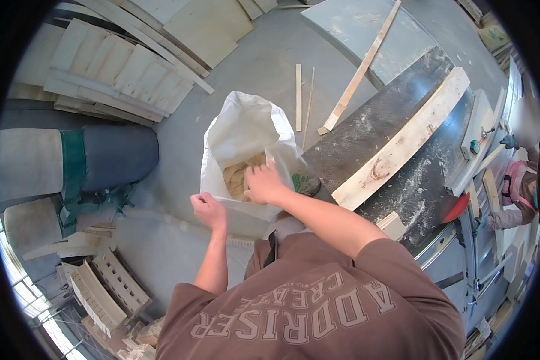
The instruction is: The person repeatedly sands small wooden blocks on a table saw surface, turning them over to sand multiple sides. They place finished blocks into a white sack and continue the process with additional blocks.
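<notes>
A large white woven sack [212, 153] stands with its mouth open in front of me. Tan sawdust or shavings [235, 180] lie inside it. My left hand [209, 211] is closed on the near left part of the sack's rim. Over the near right side of the opening, my right hand [264, 183] reaches in above the tan material. Its fingers are bent and a little apart, and their tips are partly hidden. Loose white plastic of the sack folds up beside these fingers.
A dark dusty bench [354, 153] with a thick board [402, 141] is at right. Wood strips [299, 96] lie on the floor beyond. Panels [120, 72] stack far left, near wrapped grey bundles [117, 157]. Wooden pieces [111, 288] sit near left. Another person [522, 186] is far right.
</notes>
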A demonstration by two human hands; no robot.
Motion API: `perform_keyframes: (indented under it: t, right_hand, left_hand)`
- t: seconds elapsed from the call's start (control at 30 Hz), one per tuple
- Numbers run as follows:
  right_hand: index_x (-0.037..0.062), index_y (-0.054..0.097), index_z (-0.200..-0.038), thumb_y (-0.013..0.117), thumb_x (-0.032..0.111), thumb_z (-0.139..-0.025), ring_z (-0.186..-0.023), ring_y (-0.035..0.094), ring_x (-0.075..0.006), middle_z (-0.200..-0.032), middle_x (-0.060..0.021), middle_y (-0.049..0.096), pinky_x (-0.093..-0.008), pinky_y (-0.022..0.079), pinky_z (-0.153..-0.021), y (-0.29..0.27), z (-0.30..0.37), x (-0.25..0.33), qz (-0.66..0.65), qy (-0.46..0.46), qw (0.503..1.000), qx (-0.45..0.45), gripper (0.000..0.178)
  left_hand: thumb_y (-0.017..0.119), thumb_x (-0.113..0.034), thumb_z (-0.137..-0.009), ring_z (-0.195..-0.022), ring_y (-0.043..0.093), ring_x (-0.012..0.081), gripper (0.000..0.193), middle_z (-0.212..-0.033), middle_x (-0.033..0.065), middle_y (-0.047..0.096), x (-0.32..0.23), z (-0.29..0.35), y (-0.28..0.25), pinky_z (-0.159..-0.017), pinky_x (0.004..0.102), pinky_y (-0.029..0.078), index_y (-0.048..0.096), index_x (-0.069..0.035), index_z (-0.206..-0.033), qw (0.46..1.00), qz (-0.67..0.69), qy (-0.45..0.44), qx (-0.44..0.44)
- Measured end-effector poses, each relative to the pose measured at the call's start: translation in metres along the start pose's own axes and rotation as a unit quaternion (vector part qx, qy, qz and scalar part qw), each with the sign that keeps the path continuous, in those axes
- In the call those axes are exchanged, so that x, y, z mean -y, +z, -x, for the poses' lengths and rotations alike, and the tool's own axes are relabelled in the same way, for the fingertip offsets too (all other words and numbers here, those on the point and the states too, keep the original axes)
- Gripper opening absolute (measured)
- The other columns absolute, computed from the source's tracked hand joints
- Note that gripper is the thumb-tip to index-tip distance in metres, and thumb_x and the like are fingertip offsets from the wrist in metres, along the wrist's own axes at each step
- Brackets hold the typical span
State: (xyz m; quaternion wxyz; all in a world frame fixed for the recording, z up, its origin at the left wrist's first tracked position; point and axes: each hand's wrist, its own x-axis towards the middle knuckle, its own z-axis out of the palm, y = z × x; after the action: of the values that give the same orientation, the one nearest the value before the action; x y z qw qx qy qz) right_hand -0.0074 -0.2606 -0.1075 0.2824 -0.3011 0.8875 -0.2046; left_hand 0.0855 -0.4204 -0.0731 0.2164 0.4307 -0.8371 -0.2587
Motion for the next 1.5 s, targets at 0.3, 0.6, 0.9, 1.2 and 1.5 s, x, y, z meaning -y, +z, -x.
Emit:
perform_keyframes:
  t: [0.3, 0.6, 0.9, 1.2, 1.5]
  right_hand:
    - [0.0131, 0.085, -0.092, 0.071, 0.029, -0.094, -0.114, 0.067, -0.0329, -0.091, -0.0085, 0.08, -0.0594, 0.03, -0.123, -0.058, 0.159, -0.024, 0.075, 0.02, 0.996, -0.038, 0.022]
    - [0.0058, 0.073, -0.096, 0.072, 0.039, -0.098, -0.093, 0.068, -0.0313, -0.09, -0.0125, 0.075, -0.0464, 0.046, -0.094, -0.036, 0.335, -0.118, -0.004, 0.317, 0.884, -0.344, 0.033]
    - [0.0024, 0.053, -0.143, 0.091, 0.03, -0.081, -0.133, 0.053, -0.0356, -0.143, -0.0173, 0.055, -0.0504, 0.044, -0.113, 0.046, 0.448, -0.178, -0.042, 0.515, 0.802, -0.3, 0.078]
    - [-0.0018, 0.042, -0.153, 0.094, 0.019, -0.066, -0.138, 0.051, -0.0392, -0.143, -0.0212, 0.055, -0.0503, 0.041, -0.119, 0.081, 0.443, -0.247, -0.015, 0.459, 0.852, -0.25, 0.103]
    - [0.0015, 0.048, -0.139, 0.091, 0.02, -0.063, -0.131, 0.055, -0.041, -0.135, -0.0205, 0.058, -0.0486, 0.047, -0.114, 0.047, 0.449, -0.225, -0.114, 0.418, 0.847, -0.308, 0.089]
  left_hand:
    - [0.059, -0.025, -0.102, -0.092, 0.063, 0.0393, 0.025, -0.104, 0.0205, 0.068, -0.003, -0.003, 0.003, -0.088, 0.0517, 0.049, 0.057, -0.001, -0.105, 0.997, -0.054, -0.036, 0.043]
    - [0.075, -0.02, -0.097, -0.124, 0.055, 0.0368, 0.055, -0.13, 0.0203, 0.06, -0.134, 0.092, 0.047, -0.112, 0.0497, 0.041, 0.052, 0.006, -0.14, 0.905, 0.094, 0.405, 0.087]
    - [0.077, -0.015, -0.094, -0.103, 0.071, 0.0316, 0.043, -0.114, 0.021, 0.071, -0.211, 0.295, 0.094, -0.091, 0.0431, 0.057, 0.061, 0.004, -0.13, 0.634, 0.077, 0.391, 0.663]
    - [0.091, -0.028, -0.08, -0.104, 0.075, 0.0248, 0.068, -0.118, 0.0194, 0.077, -0.157, 0.439, 0.197, -0.092, 0.0384, 0.059, 0.066, 0.008, -0.132, 0.578, -0.084, 0.309, 0.75]
    - [0.095, -0.027, -0.08, -0.097, 0.073, 0.021, 0.062, -0.111, 0.0151, 0.076, -0.187, 0.413, 0.169, -0.087, 0.0373, 0.059, 0.067, 0.006, -0.124, 0.574, -0.055, 0.175, 0.798]
